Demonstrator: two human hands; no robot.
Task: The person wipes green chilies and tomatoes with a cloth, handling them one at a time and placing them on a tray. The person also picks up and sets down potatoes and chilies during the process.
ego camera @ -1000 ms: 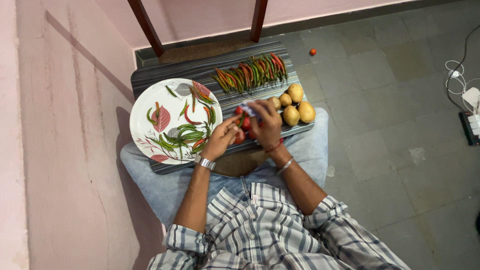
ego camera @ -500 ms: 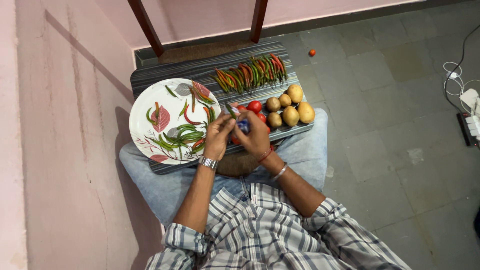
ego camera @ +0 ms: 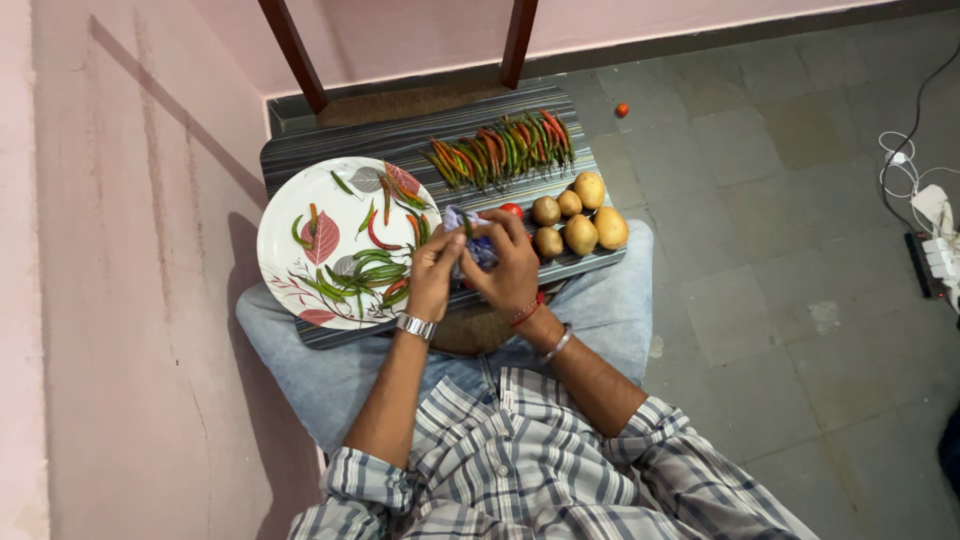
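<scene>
Cloth [ego camera: 470, 243], bluish and crumpled, pinched between both hands above near edge of striped board [ego camera: 400, 140], just right of plate [ego camera: 285, 235]. Left hand [ego camera: 434, 274] curled, fingertips pressed onto left side of cloth; metal watch [ego camera: 414, 326] on that wrist. Right hand [ego camera: 508, 265] curled over cloth from right, thumb and fingers closed on it; red thread and metal bangle [ego camera: 557, 343] on that wrist. Small dark green piece at top of cloth, possibly a chilli; cannot tell for certain.

Plate white with red and grey leaf print, resting on left part of board, overhanging left edge. Loose chillies [ego camera: 375, 270] scattered on plate, mostly green, a few red, thickest near right rim beside left hand.

Row of chillies [ego camera: 500, 145] laid side by side along far part of board, red and green mixed, well apart from hands. Potatoes [ego camera: 578, 215], five, clustered on right end of board, just beside right hand. Tomato [ego camera: 512, 211] showing behind right-hand fingers, touching nearest potato or close to it; others hidden under hands.

Board balanced across lap, jeans below. Checked shirt sleeves rolled to elbows. Two dark chair legs [ego camera: 290, 50] against pink wall beyond board. One small red fruit [ego camera: 622, 110] alone on grey tiled floor, far right of board. White cables [ego camera: 915, 170] and power strip at right edge of floor.
</scene>
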